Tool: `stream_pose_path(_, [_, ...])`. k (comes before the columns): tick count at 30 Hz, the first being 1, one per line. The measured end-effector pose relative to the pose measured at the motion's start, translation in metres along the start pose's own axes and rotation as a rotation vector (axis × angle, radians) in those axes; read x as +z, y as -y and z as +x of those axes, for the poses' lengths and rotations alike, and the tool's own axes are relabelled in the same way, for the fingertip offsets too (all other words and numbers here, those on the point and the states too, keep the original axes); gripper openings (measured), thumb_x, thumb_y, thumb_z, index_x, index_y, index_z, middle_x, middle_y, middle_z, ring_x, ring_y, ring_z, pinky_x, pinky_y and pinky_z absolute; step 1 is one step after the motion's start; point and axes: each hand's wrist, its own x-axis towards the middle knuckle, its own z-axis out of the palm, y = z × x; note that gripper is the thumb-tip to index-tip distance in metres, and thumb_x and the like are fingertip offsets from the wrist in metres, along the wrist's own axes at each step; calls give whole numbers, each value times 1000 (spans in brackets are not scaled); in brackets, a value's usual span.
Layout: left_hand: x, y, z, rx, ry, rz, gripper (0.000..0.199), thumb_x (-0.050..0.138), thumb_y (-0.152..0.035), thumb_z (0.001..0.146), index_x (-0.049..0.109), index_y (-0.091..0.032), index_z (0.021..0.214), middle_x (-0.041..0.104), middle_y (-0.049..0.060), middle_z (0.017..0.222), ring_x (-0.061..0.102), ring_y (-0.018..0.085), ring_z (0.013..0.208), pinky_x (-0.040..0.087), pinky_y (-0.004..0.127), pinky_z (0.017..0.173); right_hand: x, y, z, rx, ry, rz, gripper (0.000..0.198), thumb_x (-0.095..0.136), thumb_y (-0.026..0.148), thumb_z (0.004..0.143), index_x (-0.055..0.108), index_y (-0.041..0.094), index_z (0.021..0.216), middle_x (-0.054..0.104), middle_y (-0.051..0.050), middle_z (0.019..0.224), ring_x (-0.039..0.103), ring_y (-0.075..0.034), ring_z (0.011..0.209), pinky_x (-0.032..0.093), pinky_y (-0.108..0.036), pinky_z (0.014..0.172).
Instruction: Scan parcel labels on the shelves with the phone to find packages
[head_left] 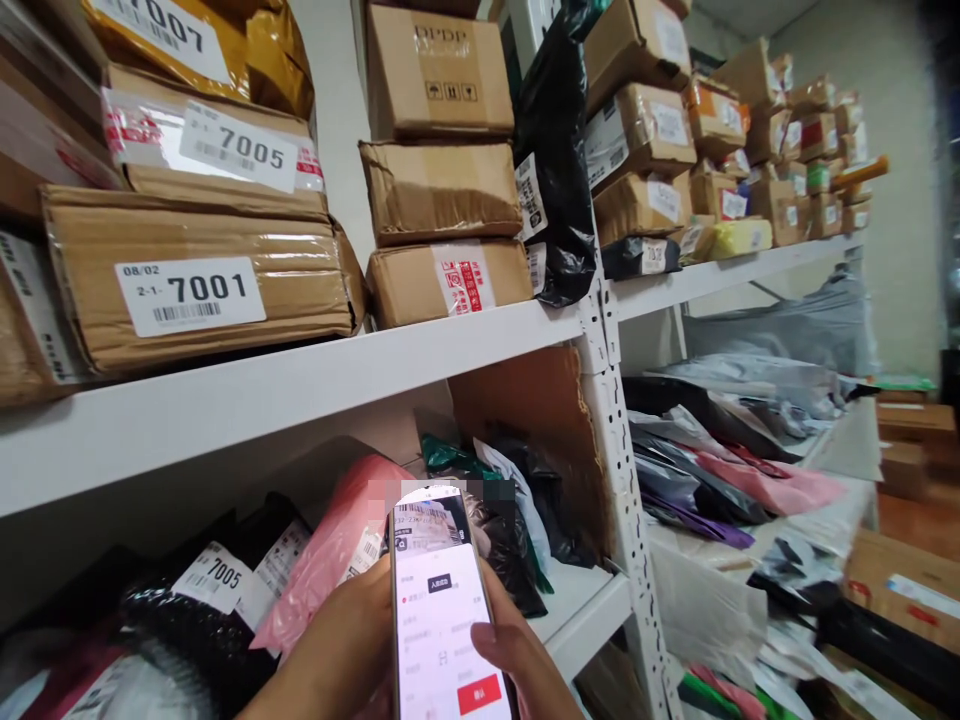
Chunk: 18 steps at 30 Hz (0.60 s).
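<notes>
My left hand (337, 650) gripped the phone (446, 620) at six o'clock, screen up for reading; my right hand's (525, 660) thumb rested on its edge, remaining fingers hidden, below the white shelf (300, 385).

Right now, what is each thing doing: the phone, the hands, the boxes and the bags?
phone: upright, screen lit, held
left hand: wrapped behind the phone
right hand: thumb on the phone's edge
box 7001: taped shut, lying flat
pink bag: sealed, crumpled on the lower shelf

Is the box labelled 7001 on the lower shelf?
No, the 7001 box lies on the upper shelf, under the 7005 box.
</notes>
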Motion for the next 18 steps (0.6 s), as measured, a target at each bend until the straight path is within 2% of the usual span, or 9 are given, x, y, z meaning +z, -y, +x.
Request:
stream_pose_path(2, [-1, -1, 1, 12, -17, -17, 27, 43, -30, 82, 67, -28, 94, 66, -2, 62, 60, 16, 57, 47, 23, 50, 2, 1, -3, -12, -15, -19, 59, 69, 33, 60, 55, 22, 117, 75, -4, 87, 68, -30, 91, 48, -46, 86])
stream_pose_path(5, [-3, -10, -4, 36, -107, -57, 25, 47, -30, 79, 67, -28, 94, 70, -1, 73, 63, 17, 68, 49, 25, 55, 2, 2, -4, -23, -1, -28, 57, 69, 34, 61, 56, 22, 115, 75, -4, 87, 68, -30, 91, 49, -47, 85])
stream_pose_path(7, [-5, -18, -10, -29, -133, -88, 20, 48, -30, 77, 67, -25, 83, 69, -1, 71, 62, 17, 67, 48, 25, 54, 2, 1, -3, -29, 11, -18, 57, 69, 33, 61, 55, 23, 116, 75, -4, 87, 69, -30, 91, 48, -46, 86])
stream_pose_path(10, [-6, -28, -15, -155, -105, -150, 19, 48, -30, 75, 65, -23, 70, 66, -2, 64, 59, 15, 60, 46, 23, 52, 2, 2, -3, -6, -3, -33, 62, 70, 33, 59, 54, 23, 118, 75, -4, 89, 68, -31, 94, 48, -47, 86])
stream_pose_path(14, [-7, -33, -14, -112, -68, -132, 20, 49, -32, 75, 67, -24, 76, 63, -3, 59, 57, 15, 58, 43, 22, 49, 3, 4, -4, 22, -13, -54, 64, 71, 35, 57, 54, 22, 118, 74, -6, 92, 66, -32, 96, 48, -47, 86])
stream_pose_path(18, [-9, -36, -14, -115, -99, -56, 21, 47, -29, 77, 67, -25, 82, 66, -2, 64, 60, 16, 62, 46, 24, 55, 2, 3, -4, 13, 0, -47, 59, 68, 33, 60, 55, 23, 116, 75, -4, 88, 67, -29, 93, 48, -45, 85])
